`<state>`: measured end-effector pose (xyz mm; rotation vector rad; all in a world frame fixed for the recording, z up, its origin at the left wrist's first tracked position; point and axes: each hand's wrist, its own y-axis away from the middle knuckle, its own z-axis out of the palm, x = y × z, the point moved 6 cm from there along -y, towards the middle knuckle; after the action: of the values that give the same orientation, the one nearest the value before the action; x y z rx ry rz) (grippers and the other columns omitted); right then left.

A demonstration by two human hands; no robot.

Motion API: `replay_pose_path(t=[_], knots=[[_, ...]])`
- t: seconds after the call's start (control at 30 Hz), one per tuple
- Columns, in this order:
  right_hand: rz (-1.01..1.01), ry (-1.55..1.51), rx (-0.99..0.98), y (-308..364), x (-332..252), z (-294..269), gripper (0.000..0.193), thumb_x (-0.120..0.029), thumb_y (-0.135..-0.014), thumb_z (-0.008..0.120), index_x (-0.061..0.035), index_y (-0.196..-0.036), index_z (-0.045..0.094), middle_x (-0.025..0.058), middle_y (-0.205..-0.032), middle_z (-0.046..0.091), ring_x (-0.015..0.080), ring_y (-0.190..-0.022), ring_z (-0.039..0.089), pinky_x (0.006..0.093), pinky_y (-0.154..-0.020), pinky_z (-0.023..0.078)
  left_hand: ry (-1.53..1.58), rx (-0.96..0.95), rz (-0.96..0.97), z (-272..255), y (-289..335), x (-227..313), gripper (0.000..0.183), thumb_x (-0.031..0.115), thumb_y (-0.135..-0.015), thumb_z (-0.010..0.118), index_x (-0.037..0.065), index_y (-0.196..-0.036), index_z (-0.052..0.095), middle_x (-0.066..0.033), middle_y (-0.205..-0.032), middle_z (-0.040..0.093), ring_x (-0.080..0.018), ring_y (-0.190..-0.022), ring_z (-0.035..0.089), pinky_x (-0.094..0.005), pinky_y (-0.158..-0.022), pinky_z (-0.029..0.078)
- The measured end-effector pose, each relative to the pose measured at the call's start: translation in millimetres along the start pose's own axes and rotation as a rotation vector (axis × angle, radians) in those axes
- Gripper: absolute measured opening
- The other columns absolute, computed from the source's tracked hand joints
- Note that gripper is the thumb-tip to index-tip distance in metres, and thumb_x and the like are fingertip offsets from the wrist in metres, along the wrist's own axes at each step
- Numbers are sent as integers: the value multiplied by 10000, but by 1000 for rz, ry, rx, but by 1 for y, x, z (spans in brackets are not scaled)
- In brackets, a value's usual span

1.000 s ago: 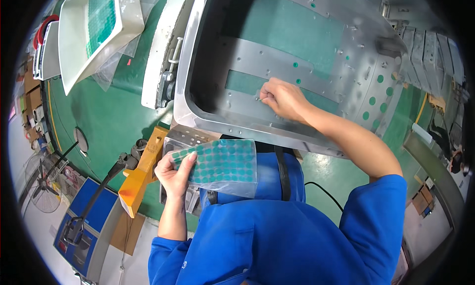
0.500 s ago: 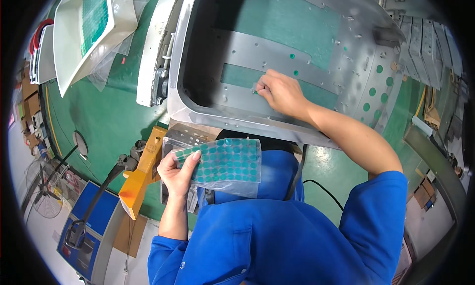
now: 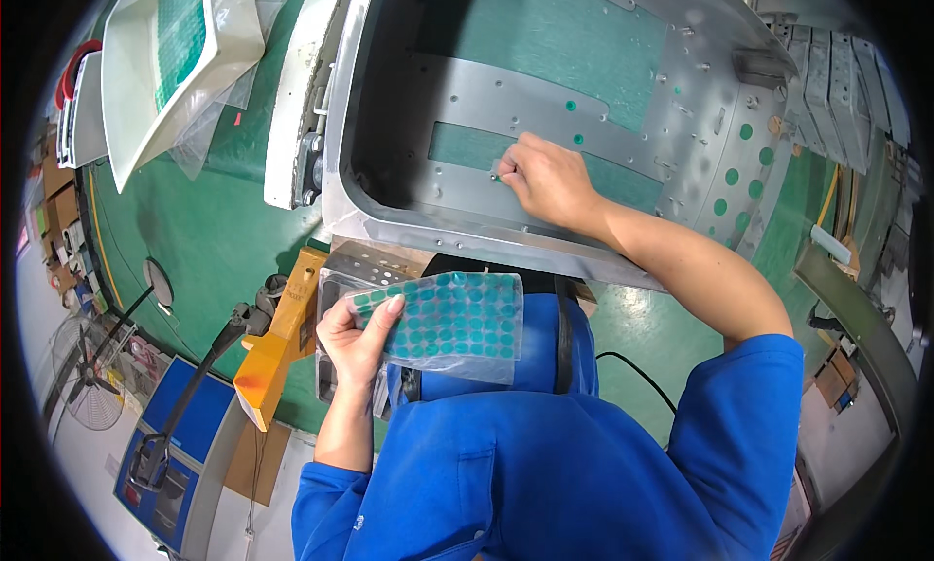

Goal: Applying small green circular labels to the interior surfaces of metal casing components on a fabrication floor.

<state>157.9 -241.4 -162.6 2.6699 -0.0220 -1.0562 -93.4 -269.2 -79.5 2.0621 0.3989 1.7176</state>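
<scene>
Green dot sheet [image 3: 452, 318], where is it?

In the left hand [image 3: 355, 337], thumb on top, fingers clamped on its left end; clear film, rows of round dots, spread over the person's blue-clad lap, near the front rim of the grey metal housing [image 3: 462, 89]

And the right hand [image 3: 550, 177]?

Reached in over the housing, fingers bunched closed beside a small stud [image 3: 494, 178]; speck of green at the tips, can't tell what they pinch

Other dots in there?

Two small green dots [image 3: 578, 139] on the metal strip, up from the right hand; bigger green circles [image 3: 732, 176] on the right side, can't tell if stickers or holes

Around it?

Yellow metal piece [image 3: 282, 337] left of the left hand, white tray [image 3: 126, 113] upper left with more dot sheets [image 3: 183, 36] inside
</scene>
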Motion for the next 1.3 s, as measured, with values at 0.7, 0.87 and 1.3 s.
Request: replay_pose_path(t=[0.7,0.87,1.3], knots=[[-6,-54,17,0,-2,-6,160,-95,-680,636,-97,-822,564,39,-677,524,233,-639,545,349,-543,420,-10,-33,10,9,-2,-2,92,36,-700,702,-2,-724,622,-5,-642,606,-31,-570,501,-169,-539,395],[104,-171,-103,-12,10,-5,243,-123,-629,690,-108,-819,538,45,-650,539,251,-640,547,366,-547,410,-48,-32,-11,7,-2,-5,101,47,-701,705,-4,-724,622,-3,-633,602,-30,-557,497,-168,-521,390],[129,-415,-77,-12,4,-54,285,-261,-722,641,-44,-895,577,108,-837,618,242,-763,582,310,-671,447,25,34,63,-20,7,-2,86,41,-716,690,6,-733,613,4,-643,593,-31,-564,493,-164,-536,390]])
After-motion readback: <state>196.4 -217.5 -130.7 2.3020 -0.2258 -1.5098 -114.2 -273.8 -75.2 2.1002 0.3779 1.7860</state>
